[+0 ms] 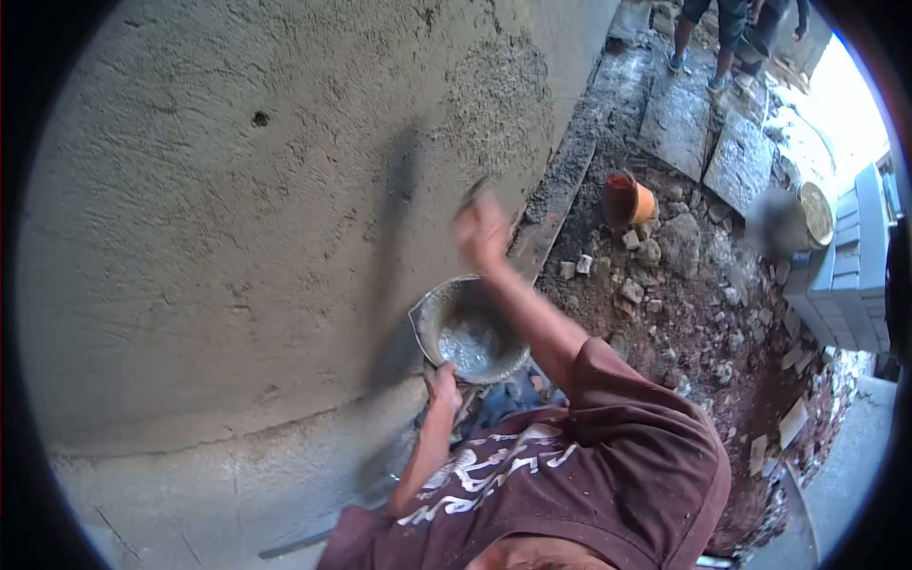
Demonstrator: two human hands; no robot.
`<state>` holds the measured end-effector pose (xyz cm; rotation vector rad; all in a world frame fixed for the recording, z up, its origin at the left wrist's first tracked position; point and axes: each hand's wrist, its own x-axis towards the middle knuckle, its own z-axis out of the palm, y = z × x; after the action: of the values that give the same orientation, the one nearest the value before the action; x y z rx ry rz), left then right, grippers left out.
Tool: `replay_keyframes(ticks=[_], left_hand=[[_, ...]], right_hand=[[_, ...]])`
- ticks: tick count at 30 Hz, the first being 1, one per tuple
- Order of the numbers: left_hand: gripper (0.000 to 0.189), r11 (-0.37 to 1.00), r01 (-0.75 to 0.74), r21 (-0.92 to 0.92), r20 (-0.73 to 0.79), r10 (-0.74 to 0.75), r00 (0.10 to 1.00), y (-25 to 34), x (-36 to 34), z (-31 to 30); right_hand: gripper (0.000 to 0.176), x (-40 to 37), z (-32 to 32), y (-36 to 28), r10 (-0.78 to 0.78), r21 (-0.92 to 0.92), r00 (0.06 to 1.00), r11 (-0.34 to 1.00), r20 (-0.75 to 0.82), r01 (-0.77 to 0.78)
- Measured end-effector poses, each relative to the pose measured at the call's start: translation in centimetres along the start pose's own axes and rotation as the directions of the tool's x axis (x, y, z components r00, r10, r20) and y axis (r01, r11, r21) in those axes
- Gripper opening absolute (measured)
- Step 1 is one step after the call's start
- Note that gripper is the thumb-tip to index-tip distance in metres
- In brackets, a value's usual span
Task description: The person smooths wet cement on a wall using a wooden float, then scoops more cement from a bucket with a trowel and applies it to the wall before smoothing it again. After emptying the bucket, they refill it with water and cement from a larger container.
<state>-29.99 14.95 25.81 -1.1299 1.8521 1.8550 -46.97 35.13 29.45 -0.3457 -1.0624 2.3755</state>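
Note:
My left hand (443, 388) grips the rim of a mortar-caked bucket (421, 328), tilted so that its inside faces me. Wet, shiny grey mix (467, 350) lies at its bottom. My right hand (482, 231) is raised past the bucket, close to the wall, smeared by motion. Its fingers look closed around a small dark tool, of which only a blurred end shows; its kind is hidden. Beside both hands stands the plastered wall (237, 209), with a rougher, freshly splattered patch (499, 90) above my right hand in view.
An orange bucket (641, 202) lies among stones and rubble (679, 247). Boards (674, 119) cover the ground farther off, where people's legs (727, 43) show. A round container (815, 215) stands by stacked grey blocks (845, 275). A plank (546, 223) runs along the wall's foot.

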Motion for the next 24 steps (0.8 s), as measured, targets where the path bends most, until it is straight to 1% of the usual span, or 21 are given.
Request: replay_keyframes(ticks=[1, 2, 3, 4, 5, 6, 7, 8, 9, 10, 11, 13, 14, 15, 16, 17, 19, 21, 22, 23, 24], left_hand=[[0.059, 1.000, 0.009, 0.010, 0.009, -0.009, 1.000, 0.9, 0.0, 0.0], [0.059, 0.972, -0.201, -0.125, 0.146, 0.218, 0.965, -0.4, 1.9, -0.9], [0.060, 0.894, -0.355, -0.272, 0.228, 0.418, 0.879, -2.3, 2.2, -2.3], [0.051, 0.915, -0.307, -0.263, 0.109, 0.344, 0.932, -1.2, 0.4, -1.8], [0.051, 0.940, -0.216, -0.266, 0.113, 0.252, 0.961, 0.0, -1.7, -1.7], [0.052, 0.922, -0.266, -0.280, 0.066, 0.295, 0.953, -0.1, -1.3, -1.4], [0.052, 0.904, -0.308, -0.295, 0.011, 0.325, 0.946, -1.1, -0.7, -1.2], [0.054, 0.921, -0.278, -0.275, 0.029, 0.297, 0.955, -2.1, 0.6, -1.3], [0.056, 0.933, -0.256, -0.251, 0.046, 0.276, 0.960, -2.8, 1.5, -1.0], [0.057, 0.919, -0.322, -0.226, 0.028, 0.336, 0.941, -2.4, 0.4, 0.6], [0.058, 0.898, -0.394, -0.197, 0.013, 0.404, 0.915, -1.8, -0.9, 2.6], [0.053, 0.857, -0.515, 0.017, 0.004, 0.515, 0.857, -1.6, -2.5, 6.5], [0.051, 0.825, -0.565, -0.010, 0.007, 0.565, 0.825, -1.6, -3.7, 8.7], [0.053, 0.833, -0.542, 0.110, 0.048, 0.540, 0.840, 0.3, -6.6, 10.7], [0.051, 0.740, -0.654, 0.158, 0.010, 0.661, 0.751, -0.2, -6.6, 12.3], [0.049, 0.632, -0.747, 0.205, -0.020, 0.766, 0.643, -0.7, -6.7, 13.8], [0.048, 0.648, -0.697, 0.307, -0.010, 0.734, 0.679, -0.5, -8.1, 15.6], [0.048, 0.689, -0.645, 0.331, 0.088, 0.658, 0.748, 0.7, -10.7, 17.6], [0.056, 0.714, -0.583, 0.387, 0.142, 0.579, 0.803, 1.3, -11.4, 18.4], [0.056, 0.706, -0.591, 0.391, 0.148, 0.586, 0.797, 0.8, -11.6, 19.4], [0.058, 0.621, -0.716, 0.320, 0.215, 0.688, 0.693, 0.3, -11.5, 20.3]], right_hand=[[0.015, -3.8, 2.0, -0.6, -0.088, -0.184, 0.989, 0.977, 0.120, 0.109], [0.023, -7.7, 4.0, -1.1, -0.176, -0.346, 0.955, 0.904, 0.239, 0.253], [0.037, -11.6, 6.0, -1.7, -0.257, -0.454, 0.900, 0.794, 0.351, 0.404], [0.039, -13.7, 4.9, -3.3, -0.170, -0.476, 0.891, 0.795, 0.420, 0.376], [0.044, -14.4, 2.4, -3.8, -0.194, -0.483, 0.839, 0.742, 0.508, 0.464], [0.047, -14.5, -1.2, -5.2, 0.041, -0.612, 0.806, 0.674, 0.590, 0.413], [0.042, -13.3, -5.7, -4.7, 0.173, -0.668, 0.723, 0.567, 0.669, 0.483], [0.035, -12.0, -10.1, -4.8, 0.362, -0.757, 0.669, 0.226, 0.650, 0.613], [0.029, -10.4, -10.7, -6.9, 0.527, -0.830, 0.670, 0.137, 0.523, 0.540], [0.027, -8.7, -11.2, -9.3, 0.670, -0.873, 0.642, 0.019, 0.373, 0.488], [0.025, -6.9, -12.1, -9.1, 0.713, -0.881, 0.623, -0.018, 0.320, 0.473], [0.022, -5.5, -12.4, -8.5, 0.661, -0.842, 0.666, -0.093, 0.347, 0.531], [0.022, -5.2, -13.3, -8.9, 0.659, -0.838, 0.664, -0.095, 0.352, 0.538], [0.023, -5.0, -14.2, -9.1, 0.686, -0.733, 0.555, -0.046, 0.471, 0.679], [0.024, -5.1, -14.5, -9.6, 0.700, -0.611, 0.429, 0.014, 0.571, 0.791], [0.024, -4.4, -15.2, -10.5, 0.698, -0.614, 0.430, 0.017, 0.573, 0.789], [0.025, -2.0, -15.0, -15.5, 0.789, -0.692, 0.390, 0.060, 0.474, 0.719], [0.029, 0.3, -14.0, -21.0, 0.705, -0.906, 0.674, -0.106, 0.221, 0.409], [0.028, 1.7, -14.0, -23.4, 0.745, -0.872, 0.616, -0.098, 0.256, 0.480], [0.028, 3.5, -14.6, -25.2, 0.778, -0.833, 0.558, -0.082, 0.289, 0.547], [0.027, 6.7, -19.6, -20.5, 0.813, -0.518, 0.356, -0.079, 0.461, 0.852]])
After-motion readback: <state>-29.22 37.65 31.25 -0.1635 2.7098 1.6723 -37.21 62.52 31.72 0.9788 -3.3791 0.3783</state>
